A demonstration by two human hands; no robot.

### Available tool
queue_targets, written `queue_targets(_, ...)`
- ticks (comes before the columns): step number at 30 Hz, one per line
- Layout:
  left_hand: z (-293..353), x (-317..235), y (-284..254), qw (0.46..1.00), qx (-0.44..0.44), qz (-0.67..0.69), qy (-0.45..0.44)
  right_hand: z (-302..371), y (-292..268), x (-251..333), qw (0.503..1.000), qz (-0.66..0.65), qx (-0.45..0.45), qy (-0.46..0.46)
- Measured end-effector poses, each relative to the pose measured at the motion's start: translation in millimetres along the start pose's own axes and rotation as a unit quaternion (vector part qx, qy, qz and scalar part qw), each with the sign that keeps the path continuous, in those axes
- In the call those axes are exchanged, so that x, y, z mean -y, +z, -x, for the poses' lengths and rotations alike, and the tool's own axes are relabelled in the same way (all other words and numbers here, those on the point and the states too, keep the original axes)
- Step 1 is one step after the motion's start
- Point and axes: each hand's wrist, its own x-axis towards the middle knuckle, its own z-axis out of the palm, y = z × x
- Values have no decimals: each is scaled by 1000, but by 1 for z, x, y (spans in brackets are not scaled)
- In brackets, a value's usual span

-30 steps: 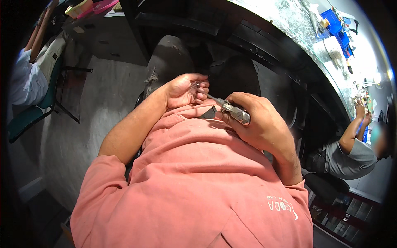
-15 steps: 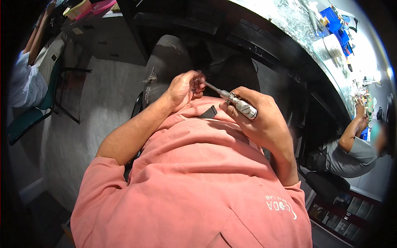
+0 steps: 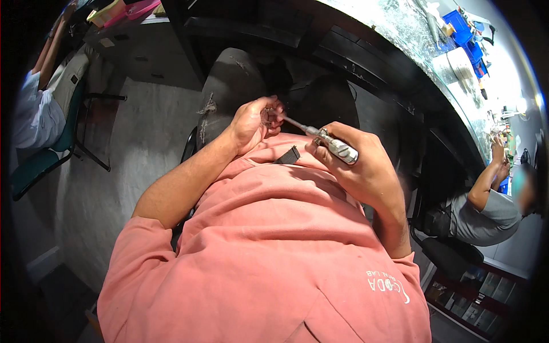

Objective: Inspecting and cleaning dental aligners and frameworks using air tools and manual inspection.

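Over my lap, my left hand (image 3: 253,123) is closed, its fingertips curled round something small that I cannot make out. My right hand (image 3: 360,157) grips a silver hand tool (image 3: 342,150) with a thick, shiny handle and a slim metal shaft. The shaft points left, and its tip ends at the fingers of my left hand, where the contact is hidden. A dark, flat strip (image 3: 289,155) juts from the folds of my pink shirt (image 3: 269,228), between my two wrists.
A bright workbench (image 3: 394,34) curves along the upper right, carrying blue bins (image 3: 466,37) and a white tub (image 3: 454,66). On the right sits a person in grey (image 3: 486,217), hands at the bench. Another person (image 3: 43,114) sits on a green chair (image 3: 43,168) at the left.
The tool's handle and my right hand have shifted very slightly to the right and turned a little. My left hand stays almost where it was.
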Motion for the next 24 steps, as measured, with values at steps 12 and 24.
queue_targets(12,-1,2,-1,1000,6,3,6,-4,1,-6,1000,-20,8,-14)
queue_targets(24,-1,1,0,1000,-20,-1,1,0,-2,-6,1000,2,-5,1)
